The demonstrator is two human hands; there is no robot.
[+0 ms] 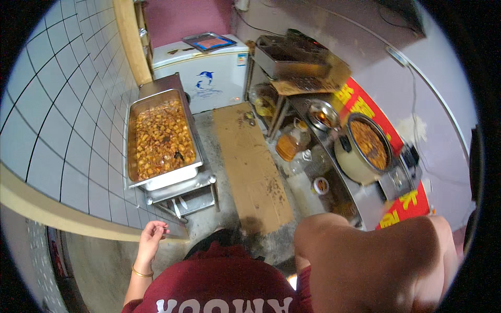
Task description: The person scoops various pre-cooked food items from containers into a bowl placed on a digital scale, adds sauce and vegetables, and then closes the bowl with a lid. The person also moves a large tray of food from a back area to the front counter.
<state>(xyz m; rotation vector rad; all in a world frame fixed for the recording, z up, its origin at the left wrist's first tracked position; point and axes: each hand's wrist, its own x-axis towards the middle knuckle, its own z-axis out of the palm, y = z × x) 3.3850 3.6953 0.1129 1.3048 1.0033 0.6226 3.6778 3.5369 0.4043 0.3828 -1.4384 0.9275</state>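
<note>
My left hand (pixel 154 235), with a gold bangle (pixel 142 272) on its wrist, hovers at the lower left, fingers loosely curled and nothing visible in them. Nearest to it is the edge of the white tiled wall (pixel 98 203). Beyond stands a deep steel tray (pixel 128 148) of browned, cubed food (pixel 164 141) on a steel table (pixel 184 187). A large, blurred patch of bare skin (pixel 375 266), very close to the camera, fills the lower right; I cannot tell which part of an arm or hand it is. My right hand is not distinguishable.
Flattened cardboard (pixel 250 164) covers part of the floor between the tables. At right, a pot (pixel 354 170) of brown food and a steel bowl (pixel 323 114) stand on a steel bench (pixel 340 156). Plastic jugs (pixel 289 146) sit underneath. A chest freezer (pixel 219 82) stands at the back.
</note>
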